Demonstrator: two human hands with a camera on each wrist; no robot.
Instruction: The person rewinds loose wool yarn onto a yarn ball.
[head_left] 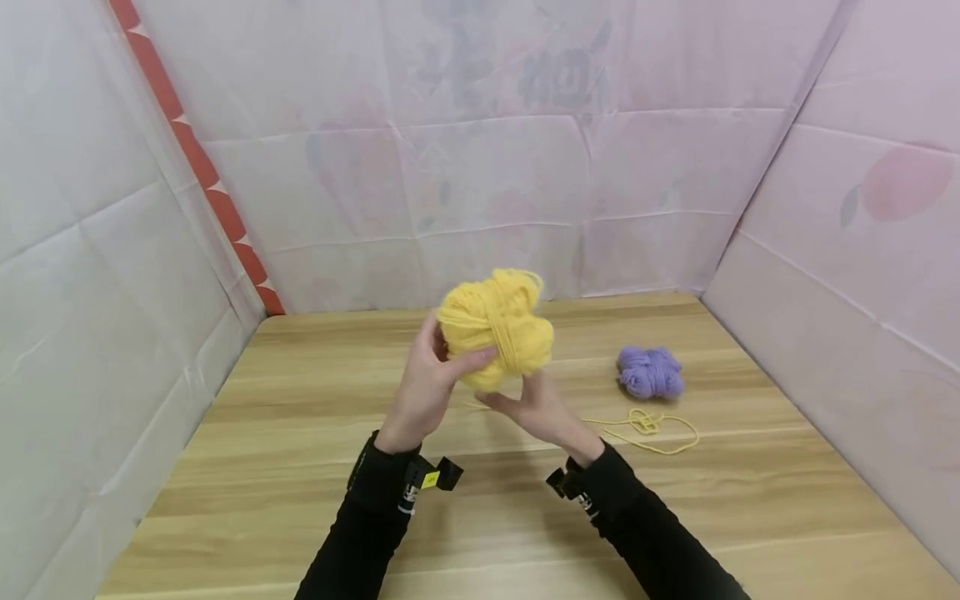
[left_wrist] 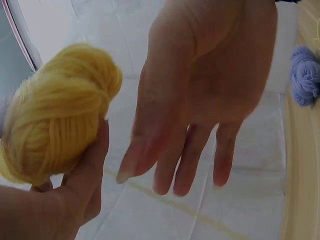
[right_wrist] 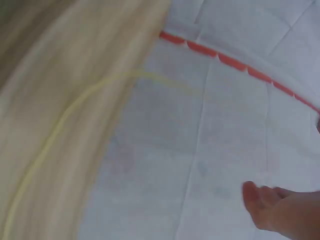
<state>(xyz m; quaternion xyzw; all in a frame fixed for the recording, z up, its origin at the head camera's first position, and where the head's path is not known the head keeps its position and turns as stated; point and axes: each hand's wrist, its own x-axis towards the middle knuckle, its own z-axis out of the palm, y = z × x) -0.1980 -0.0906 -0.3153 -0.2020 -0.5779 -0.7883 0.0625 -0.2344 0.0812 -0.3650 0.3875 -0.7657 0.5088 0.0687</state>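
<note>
A bundle of yellow yarn (head_left: 502, 333), wrapped round its middle with strands, is held up over the table in my left hand (head_left: 427, 383), the thumb lying across its front. My right hand (head_left: 536, 408) is just below and to the right of the bundle. In the left wrist view the right hand (left_wrist: 205, 85) shows its fingers extended, apart from the yarn (left_wrist: 65, 115). A loose yellow strand (right_wrist: 65, 117) arcs through the right wrist view, where the right hand (right_wrist: 280, 210) holds nothing visible.
A small purple yarn bundle (head_left: 649, 372) lies on the right of the wooden table (head_left: 300, 467). In front of it, a slack yellow yarn tail (head_left: 647, 423) forms a small tangle and loop. White sheets (head_left: 480, 183) hang round the back and sides.
</note>
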